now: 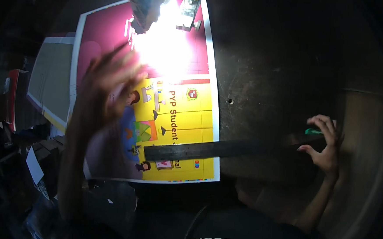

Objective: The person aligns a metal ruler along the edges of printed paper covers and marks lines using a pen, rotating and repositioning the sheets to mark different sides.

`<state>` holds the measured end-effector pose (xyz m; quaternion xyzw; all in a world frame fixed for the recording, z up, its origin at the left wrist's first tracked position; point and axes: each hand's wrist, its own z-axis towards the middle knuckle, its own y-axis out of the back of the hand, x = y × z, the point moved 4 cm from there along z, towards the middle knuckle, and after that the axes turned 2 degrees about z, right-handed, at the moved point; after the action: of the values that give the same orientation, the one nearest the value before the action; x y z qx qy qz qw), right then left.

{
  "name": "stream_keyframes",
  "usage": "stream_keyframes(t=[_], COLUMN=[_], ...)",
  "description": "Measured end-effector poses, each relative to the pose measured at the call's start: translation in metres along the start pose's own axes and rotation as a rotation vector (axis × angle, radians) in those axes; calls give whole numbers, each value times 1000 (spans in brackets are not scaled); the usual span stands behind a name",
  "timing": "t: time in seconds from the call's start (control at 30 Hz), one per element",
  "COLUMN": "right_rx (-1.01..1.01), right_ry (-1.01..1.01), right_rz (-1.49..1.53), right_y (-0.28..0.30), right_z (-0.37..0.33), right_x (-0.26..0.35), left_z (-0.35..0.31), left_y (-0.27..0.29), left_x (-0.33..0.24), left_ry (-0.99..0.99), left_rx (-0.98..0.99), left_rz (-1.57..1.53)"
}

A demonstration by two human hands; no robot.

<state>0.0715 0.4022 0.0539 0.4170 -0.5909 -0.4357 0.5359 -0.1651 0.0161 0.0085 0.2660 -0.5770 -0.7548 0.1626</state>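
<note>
A large printed sheet (192,127), magenta on its far half and yellow with cartoon figures on its near half, lies on a dark table. Over its left side is my left hand (112,82), blurred by motion. Its fingers look stretched and apart, and nothing shows in them. A long dark straightedge (224,150) lies across the near part of the sheet and runs off to the right. My right hand (328,147) is around its right end, thumb on the near side and bent fingers on the far side. Something small and green (312,131) shows beside those fingertips.
A bright lamp (189,12) at the far edge glares on the sheet and washes out part of it. Left of it lies a grey board or sheet (51,73). Dark clutter fills the lower left. A small hole (230,101) marks the tabletop (273,80).
</note>
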Motion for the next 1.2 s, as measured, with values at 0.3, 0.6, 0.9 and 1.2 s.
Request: stream_keyframes(t=[0.3, 0.6, 0.9, 1.2], right_rx=[-259, -412, -379, -299], right_ry=[-169, -417, -748, -591], right_rz=[659, 384, 308, 102], right_y=[-6, -16, 6, 27], right_z=[-93, -34, -89, -198], right_x=[-65, -100, -247, -115], left_z=[-41, -98, -42, -57], left_y=[-16, 8, -14, -11], left_x=[-9, -169, -101, -107], left_ry=[290, 597, 525, 565], left_rx=[114, 180, -223, 49], left_rz=[215, 141, 96, 119])
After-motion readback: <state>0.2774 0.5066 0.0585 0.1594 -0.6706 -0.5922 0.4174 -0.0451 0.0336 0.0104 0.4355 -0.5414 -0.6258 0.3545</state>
